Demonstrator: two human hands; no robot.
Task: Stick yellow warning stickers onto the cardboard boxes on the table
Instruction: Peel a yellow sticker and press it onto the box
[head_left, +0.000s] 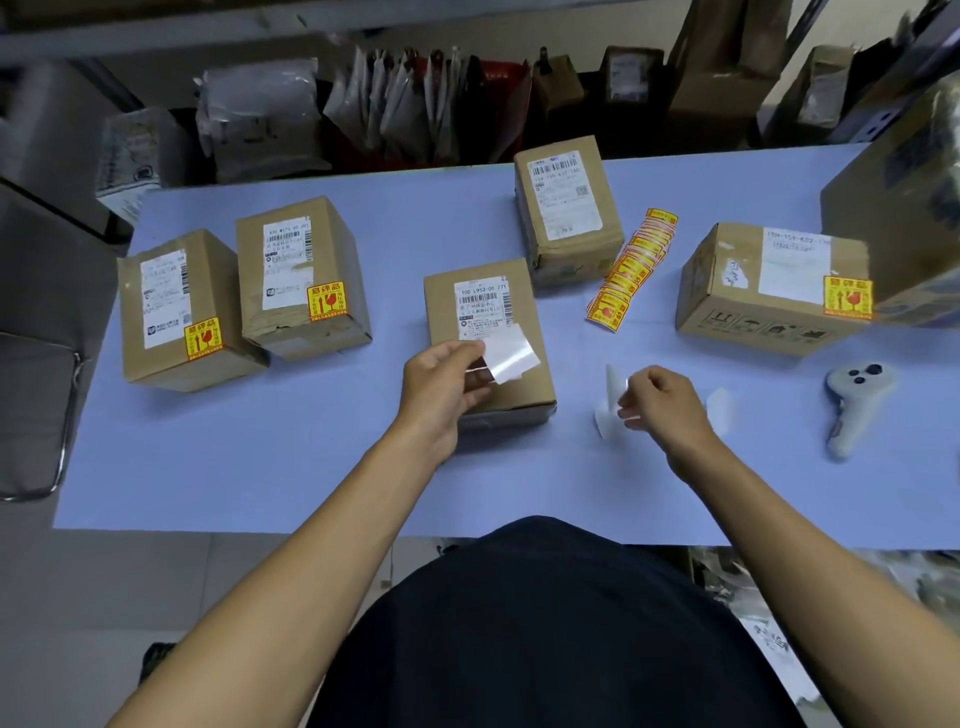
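Here, left hand (441, 384): pinches a white sheet (511, 353) over the middle box (488, 343).
Right hand (662, 402): fingers curled, pinching a white backing paper (608, 410) just above the table (311, 467).
Sticker strip (631, 267): lies on the table between the far box (569, 208) and the right-edge box (769, 288).
Stickered boxes: two by the left edge (182, 312) (301, 275), plus the right-edge one.
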